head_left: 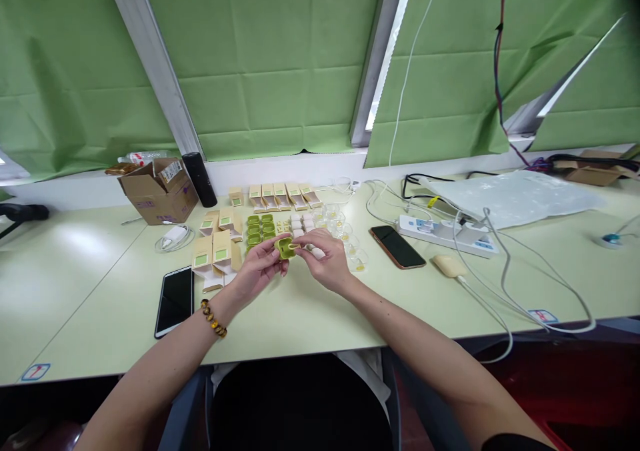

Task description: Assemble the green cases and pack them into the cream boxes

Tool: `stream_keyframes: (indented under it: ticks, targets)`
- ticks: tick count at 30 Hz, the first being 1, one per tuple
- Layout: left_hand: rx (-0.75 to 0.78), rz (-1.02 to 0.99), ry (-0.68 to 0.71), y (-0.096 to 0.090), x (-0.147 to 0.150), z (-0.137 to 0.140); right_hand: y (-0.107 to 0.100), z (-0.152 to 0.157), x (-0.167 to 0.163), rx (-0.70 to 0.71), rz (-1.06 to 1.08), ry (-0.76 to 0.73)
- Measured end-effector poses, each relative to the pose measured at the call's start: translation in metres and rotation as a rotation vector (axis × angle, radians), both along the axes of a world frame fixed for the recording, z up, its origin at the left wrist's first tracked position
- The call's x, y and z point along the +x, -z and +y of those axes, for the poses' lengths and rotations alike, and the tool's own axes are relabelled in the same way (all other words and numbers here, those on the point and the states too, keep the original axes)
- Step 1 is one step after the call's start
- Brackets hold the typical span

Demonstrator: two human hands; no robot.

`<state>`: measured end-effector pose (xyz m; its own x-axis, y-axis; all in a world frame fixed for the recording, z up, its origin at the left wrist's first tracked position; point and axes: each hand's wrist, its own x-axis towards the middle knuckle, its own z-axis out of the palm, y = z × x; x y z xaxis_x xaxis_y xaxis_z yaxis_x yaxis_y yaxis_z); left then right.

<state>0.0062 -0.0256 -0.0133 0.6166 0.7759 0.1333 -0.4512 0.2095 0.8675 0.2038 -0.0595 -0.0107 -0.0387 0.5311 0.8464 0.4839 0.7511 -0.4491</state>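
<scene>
My left hand (257,265) is closed around the edges of a small green square case (285,249), hollow side up, held above the table. My right hand (326,263) pinches a small pale yellow piece (294,245) at the case's right side; its exact shape is too small to tell. Just beyond stand two columns of similar green cases (254,228). Beside them lie tiny yellowish pieces (283,225), white blocks (301,220) and several clear round plastic parts (345,229), partly behind my right hand.
Open cardboard boxes with green labels (221,254) stand left of my hands, with a row of more (280,196) behind. Phones (175,301) (399,246) lie on either side. Rightward are a power strip (450,234), loose cables and a beige earphone case (449,265). A brown carton (163,197) stands back left.
</scene>
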Motion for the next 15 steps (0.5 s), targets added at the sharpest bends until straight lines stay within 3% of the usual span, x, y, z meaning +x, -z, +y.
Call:
stream_keyframes:
  ticks: [8, 15]
  targets:
    - [0.076, 0.039, 0.029, 0.0010, 0.0011, -0.0002, 0.0005, -0.0004, -0.0001, 0.239, -0.277, 0.191]
    - [0.081, 0.058, 0.024, 0.0065, 0.0001, 0.0026, 0.0031, 0.0005, -0.0015, 0.228, -0.360, 0.238]
